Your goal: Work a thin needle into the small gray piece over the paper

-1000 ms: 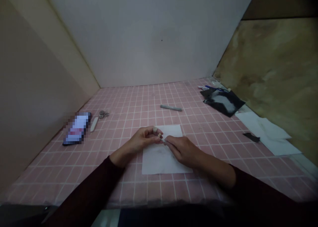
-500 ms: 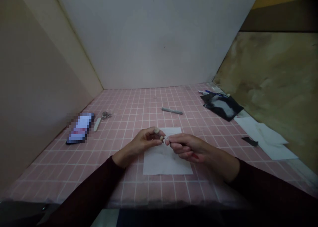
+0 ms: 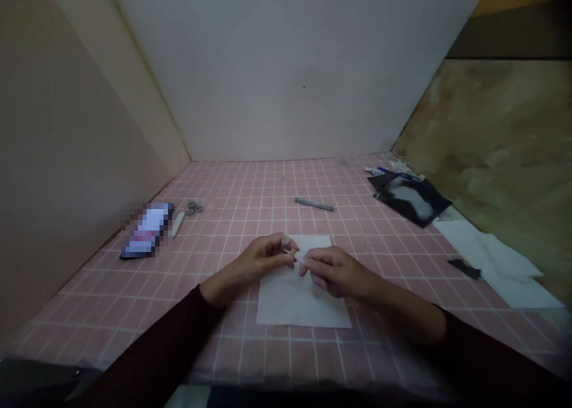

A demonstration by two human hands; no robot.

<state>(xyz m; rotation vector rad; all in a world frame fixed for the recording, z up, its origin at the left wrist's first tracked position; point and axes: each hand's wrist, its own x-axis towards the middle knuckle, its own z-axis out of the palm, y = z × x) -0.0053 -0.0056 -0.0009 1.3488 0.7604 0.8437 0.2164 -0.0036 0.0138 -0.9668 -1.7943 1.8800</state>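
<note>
Both hands are close together above a white sheet of paper (image 3: 295, 310) on the table. My left hand (image 3: 263, 258) is closed, thumb and fingers pinched round something small whose kind I cannot make out. Pale, tape-like wraps cover parts of its fingertips. A short gap away, my right hand (image 3: 333, 270) has its thumb and forefinger pressed together, the other fingers curled under. Whatever it pinches, if anything, is too small to name.
A grey pen-like stick (image 3: 314, 204) lies beyond the paper. At left are a phone (image 3: 147, 230), a pale flat strip (image 3: 177, 224) and small scissors (image 3: 193, 208). At right are a black pouch (image 3: 413, 199), white sheets (image 3: 496, 256) and a dark scrap (image 3: 465, 268).
My right hand has turned so its back faces up more, and its fingertips have drawn slightly apart from the left hand's. The left hand stays pinched. The view has shifted slightly.
</note>
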